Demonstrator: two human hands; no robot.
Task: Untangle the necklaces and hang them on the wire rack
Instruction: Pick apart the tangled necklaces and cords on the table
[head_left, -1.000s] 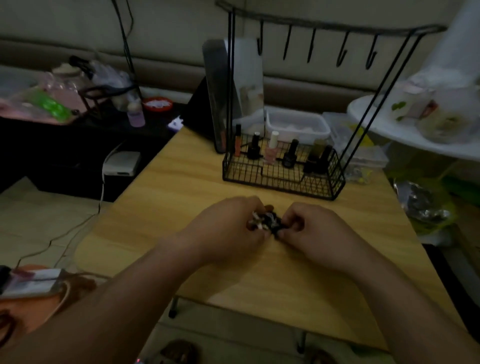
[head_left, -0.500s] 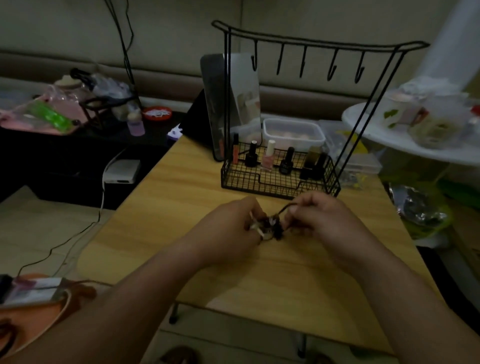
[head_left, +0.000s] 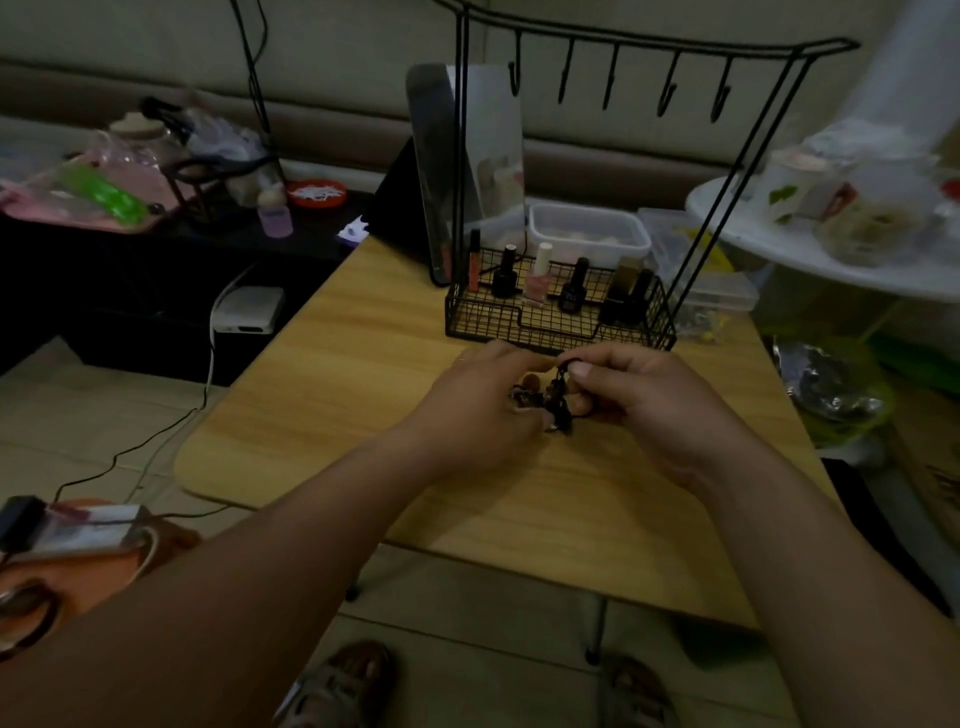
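1. The right hand (head_left: 658, 410), just right of the frame's centre, has its grip nearly closed: thumb and forefinger (head_left: 583, 370) pinch a dark strand at the top of the tangled necklaces (head_left: 558, 402); the other fingers curl loosely below.
2. The left hand (head_left: 475, 410), just left of centre, grips the tangle's other side with curled fingers, its back turned toward the camera.
3. The necklaces sit between the two hands at mid-frame, over the tabletop (head_left: 337, 395) and just in front of the wire rack (head_left: 558, 330).
4. The rack stands upright in the upper middle of the frame; five hooks hang from its top bar, and small bottles (head_left: 540, 273) stand in its mesh basket.
5. Hard to make out: the light is dim and the tangle reads as a dark clump with a few pale bits, so the number of necklaces cannot be told.
6. The left fingertips are hidden behind the hand itself.
7. Whether the clump touches the tabletop cannot be told.
8. The rack's top-left corner is cut off by the frame's upper edge.
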